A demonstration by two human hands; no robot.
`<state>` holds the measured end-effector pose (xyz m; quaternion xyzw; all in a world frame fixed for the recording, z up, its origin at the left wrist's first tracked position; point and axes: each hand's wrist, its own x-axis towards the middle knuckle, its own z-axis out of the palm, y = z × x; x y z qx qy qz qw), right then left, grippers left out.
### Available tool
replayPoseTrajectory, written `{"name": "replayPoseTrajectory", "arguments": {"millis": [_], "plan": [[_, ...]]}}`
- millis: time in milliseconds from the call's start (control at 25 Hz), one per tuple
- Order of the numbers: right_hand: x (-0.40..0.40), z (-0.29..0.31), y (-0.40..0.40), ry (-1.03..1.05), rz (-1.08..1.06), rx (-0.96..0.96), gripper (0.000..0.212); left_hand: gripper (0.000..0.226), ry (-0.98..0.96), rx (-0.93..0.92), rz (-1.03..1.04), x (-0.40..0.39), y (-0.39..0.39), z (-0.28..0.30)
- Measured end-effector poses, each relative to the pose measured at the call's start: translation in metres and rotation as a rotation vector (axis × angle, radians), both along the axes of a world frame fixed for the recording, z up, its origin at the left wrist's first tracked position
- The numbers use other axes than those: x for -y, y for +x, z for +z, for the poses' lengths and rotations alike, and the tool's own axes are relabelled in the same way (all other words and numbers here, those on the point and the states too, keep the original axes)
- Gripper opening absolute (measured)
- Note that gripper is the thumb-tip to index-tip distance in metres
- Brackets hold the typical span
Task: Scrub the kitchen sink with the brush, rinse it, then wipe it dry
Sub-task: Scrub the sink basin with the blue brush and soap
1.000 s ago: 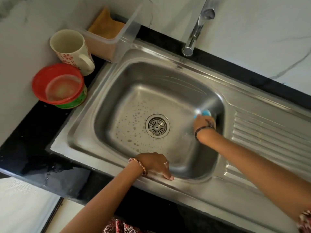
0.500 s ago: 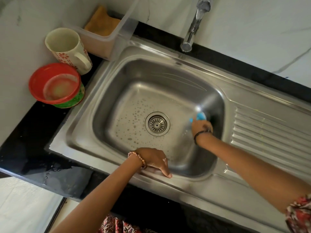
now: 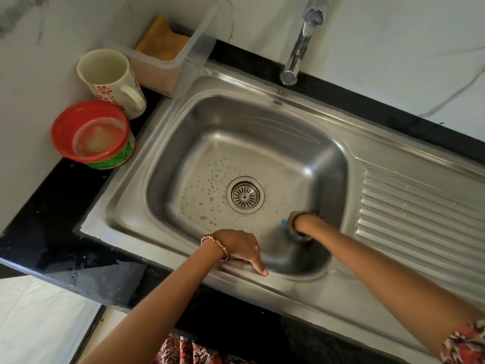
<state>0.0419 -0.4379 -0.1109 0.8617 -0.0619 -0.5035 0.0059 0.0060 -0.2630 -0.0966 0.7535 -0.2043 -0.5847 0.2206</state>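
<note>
Head view: right hand [image 3: 301, 224] grips brush [image 3: 284, 222] in sink [image 3: 162, 127]; left hand [image 3: 242, 248] lies relaxed on rim.

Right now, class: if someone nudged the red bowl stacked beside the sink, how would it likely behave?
The red bowl looks like thin plastic, so probably light. It sits tilted on a green bowl, so a nudge might well slide or tip it. It appears wet inside, possibly slippery.
</note>
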Motion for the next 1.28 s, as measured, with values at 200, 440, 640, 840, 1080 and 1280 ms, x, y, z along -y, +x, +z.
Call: {"name": "replayPoseTrajectory", "arguments": {"millis": [200,440,640,840,1080,1280], "plan": [[-0.010,0.007,0.007,-0.154,-0.001,-0.193,0.026,0.038,-0.008,-0.013,-0.015,0.000,0.001,-0.004],[-0.014,0.001,-0.016,-0.196,0.337,-0.109,0.033,0.040,0.022,0.009,0.003,0.005,-0.001,-0.008],[0.003,0.045,0.037,-0.220,0.060,-0.255,0.050,0.041,0.072,-0.001,-0.016,0.013,0.001,-0.001],[0.023,0.078,0.060,-0.386,0.291,0.351,0.035,0.059,0.076,-0.032,-0.010,0.014,0.006,0.005],[-0.030,0.086,-0.024,-0.207,0.520,-0.043,0.041,0.058,0.092,-0.071,-0.030,0.015,0.009,0.001],[0.014,0.098,0.042,-0.401,0.350,0.442,0.035,0.043,0.087,-0.099,-0.036,0.016,0.010,0.005]]}}
